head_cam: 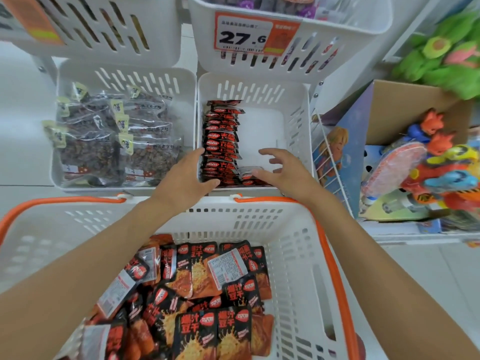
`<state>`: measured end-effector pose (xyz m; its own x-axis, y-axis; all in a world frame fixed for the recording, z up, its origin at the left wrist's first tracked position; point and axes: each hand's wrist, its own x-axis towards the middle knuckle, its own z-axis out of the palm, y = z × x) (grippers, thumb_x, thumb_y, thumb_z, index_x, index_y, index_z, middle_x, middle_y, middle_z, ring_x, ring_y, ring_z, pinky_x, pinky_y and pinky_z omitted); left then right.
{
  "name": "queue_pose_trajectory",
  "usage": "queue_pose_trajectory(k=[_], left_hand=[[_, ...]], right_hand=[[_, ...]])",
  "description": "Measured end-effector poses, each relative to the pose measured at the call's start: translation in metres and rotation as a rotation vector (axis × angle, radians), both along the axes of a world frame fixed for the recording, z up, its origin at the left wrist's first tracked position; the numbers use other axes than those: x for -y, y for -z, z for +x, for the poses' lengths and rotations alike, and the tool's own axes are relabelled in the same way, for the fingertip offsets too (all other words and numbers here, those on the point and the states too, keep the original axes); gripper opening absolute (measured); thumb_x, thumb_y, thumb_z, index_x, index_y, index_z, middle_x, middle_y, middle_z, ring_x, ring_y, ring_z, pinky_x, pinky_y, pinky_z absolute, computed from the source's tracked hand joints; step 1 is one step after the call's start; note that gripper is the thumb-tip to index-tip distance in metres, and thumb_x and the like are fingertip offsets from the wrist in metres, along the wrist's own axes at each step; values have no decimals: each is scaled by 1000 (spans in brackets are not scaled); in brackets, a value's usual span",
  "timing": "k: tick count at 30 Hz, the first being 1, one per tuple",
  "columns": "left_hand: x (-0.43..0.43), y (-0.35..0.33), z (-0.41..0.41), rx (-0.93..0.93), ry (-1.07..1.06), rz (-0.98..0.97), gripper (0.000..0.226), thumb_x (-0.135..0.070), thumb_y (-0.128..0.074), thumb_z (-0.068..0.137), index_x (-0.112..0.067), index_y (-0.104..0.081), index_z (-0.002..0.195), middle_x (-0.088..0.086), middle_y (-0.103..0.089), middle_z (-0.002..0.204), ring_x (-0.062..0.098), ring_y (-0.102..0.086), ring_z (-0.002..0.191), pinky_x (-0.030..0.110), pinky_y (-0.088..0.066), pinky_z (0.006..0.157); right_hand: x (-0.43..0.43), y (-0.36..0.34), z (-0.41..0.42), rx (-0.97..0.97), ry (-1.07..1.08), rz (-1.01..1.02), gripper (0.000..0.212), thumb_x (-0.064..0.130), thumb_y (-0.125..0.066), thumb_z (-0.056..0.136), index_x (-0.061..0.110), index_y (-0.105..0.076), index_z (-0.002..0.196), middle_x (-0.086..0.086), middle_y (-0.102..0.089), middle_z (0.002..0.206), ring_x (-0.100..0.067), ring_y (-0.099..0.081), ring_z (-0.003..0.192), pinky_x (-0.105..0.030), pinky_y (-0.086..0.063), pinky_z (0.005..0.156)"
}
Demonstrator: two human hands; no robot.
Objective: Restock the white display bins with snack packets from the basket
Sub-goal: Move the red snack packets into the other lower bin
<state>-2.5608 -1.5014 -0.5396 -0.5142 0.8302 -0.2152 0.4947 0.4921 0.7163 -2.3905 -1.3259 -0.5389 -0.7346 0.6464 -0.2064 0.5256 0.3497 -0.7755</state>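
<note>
On the lower shelf, white display bin [298, 118]: the right one of two bins which stand side by side. It has slotted walls, and the right half of its floor is bare.
Row of packets [220, 141]: red and black snack packets stand on edge, tightly one behind another, along the left wall of this bin, from the back almost to the front.
Loose packet [248, 173]: it lies flat at the front of the bin, just beside the row.
Left hand [188, 178]: it reaches over the front rim where the two bins meet. The fingers are straight and lie along the left edge of the row, and the thumb is at the front packets. The grip is wide and holds nothing.
Right hand [283, 171]: it is over the front of the bin, with the fingers spread and a little bent. The thumb is near the loose packet, but I cannot tell if it touches. The grip is wide and holds nothing.
Basket [233, 219]: white with an orange rim, just in front of the bins. Both forearms pass over it.
Heap of packets [207, 289]: the same red and black packets lie loosely in the basket, some with the label side up.
Left bin [78, 74]: it holds clear bags [111, 136] of dark dried food.
Price tag [244, 37]: it reads 27.6 and is on the upper bin.
Cardboard box [394, 113]: at the right, with coloured toys in it.
</note>
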Motion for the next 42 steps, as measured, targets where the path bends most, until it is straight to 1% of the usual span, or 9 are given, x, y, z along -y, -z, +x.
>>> queue_pose_trajectory(k=[6, 11, 17, 22, 27, 32, 37, 39, 42], left_hand=[[58, -15, 30, -135, -23, 290, 38, -17, -66, 92, -16, -57, 129, 1, -64, 116, 18, -58, 108, 32, -44, 100], [134, 9, 32, -17, -52, 181, 38, -14, -65, 92, -21, -56, 129, -7, -58, 117, 16, -58, 97, 25, -51, 86], [213, 38, 30, 66, -129, -7, 40, -10, -65, 92, -21, -57, 129, -5, -58, 119, 16, -64, 90, 36, -55, 83], [232, 51, 41, 122, -109, -21, 37, -8, -64, 92, -20, -57, 127, -1, -57, 121, 15, -65, 87, 15, -47, 67], [224, 51, 54, 176, -94, -49, 33, -12, -63, 95, -20, -55, 126, -4, -55, 118, 21, -62, 85, 20, -49, 68], [219, 51, 61, 236, -104, -74, 29, -13, -62, 95, -22, -55, 122, -3, -56, 120, 9, -55, 80, 9, -44, 62], [213, 49, 66, 406, -133, -88, 57, -26, -74, 87, -23, -48, 138, -5, -51, 140, 13, -56, 116, 32, -49, 97], [206, 40, 71, 559, -91, -79, 77, -33, -79, 82, -28, -37, 147, -15, -46, 139, 7, -44, 128, 37, -37, 111], [198, 35, 73, 777, -129, -45, 57, -23, -80, 81, -27, -56, 133, -4, -67, 124, 18, -63, 116, 47, -47, 104]], right_hand=[[108, -19, 22, -194, -9, 47, 25, 16, -71, 88, 24, -65, 111, 7, -64, 109, -6, -62, 88, -17, -49, 74], [166, 49, 45, 354, -339, -102, 44, 27, -67, 93, 18, -55, 135, 0, -52, 140, -17, -48, 129, -26, -38, 103], [183, 121, 65, 754, -230, 2, 95, 38, -75, 84, 20, -17, 157, -7, 3, 165, -32, -7, 151, -51, -24, 118], [197, 106, 84, 495, -84, 107, 69, 61, -63, 85, 21, -49, 139, -6, -28, 151, -27, -25, 143, -41, -26, 116], [225, 106, 85, 698, -512, 241, 70, 71, -51, 86, 31, -47, 144, -4, -11, 163, -25, -3, 151, -57, -2, 120], [236, 113, 81, 622, -511, 79, 38, 36, -63, 94, 22, -55, 129, -9, -56, 123, -32, -54, 112, -44, -44, 95], [218, 66, 74, 336, -401, -58, 4, 27, -60, 98, 29, -57, 95, -1, -62, 77, -14, -57, 67, -36, -45, 79], [211, 33, 61, 172, -340, -191, 7, 23, -60, 98, 17, -59, 103, 0, -59, 73, -17, -52, 64, -33, -41, 68], [207, 6, 50, 54, -335, -330, 15, 21, -63, 96, 16, -58, 110, 16, -67, 80, -5, -61, 75, -22, -44, 77]])
